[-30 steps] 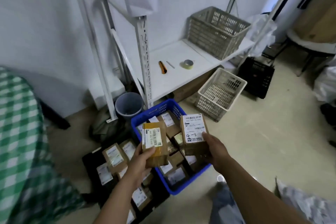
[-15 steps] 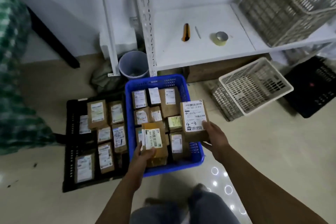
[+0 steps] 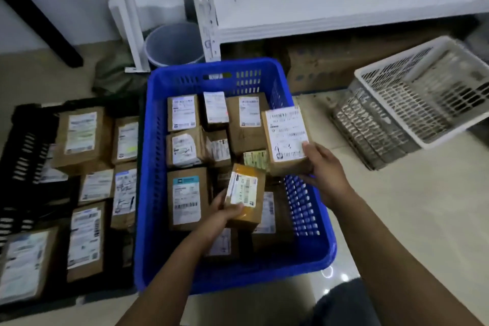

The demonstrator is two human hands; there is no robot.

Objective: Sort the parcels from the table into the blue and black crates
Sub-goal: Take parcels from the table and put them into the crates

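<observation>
View: the head camera has dropped much closer to the crates than a second ago; the floor-level crates now fill the picture.
Left hand (image 3: pixel 225 213): fingers curled round the lower end of the small yellow-taped parcel (image 3: pixel 244 194), thumb across its label edge; it has come down from chest height and now hangs low over the parcels in the blue crate (image 3: pixel 211 67).
Right hand (image 3: pixel 321 164): fingers wrapped under the large labelled parcel (image 3: pixel 287 137), thumb on the label corner; the parcel has sunk to sit above the blue crate's right wall.
Black crate (image 3: pixel 29 140): just left of the blue one, already carrying parcels, neither hand near it.
Meaning: both parcels look bound for the blue crate; neither is released yet, so the drop is the step in hand.
</observation>
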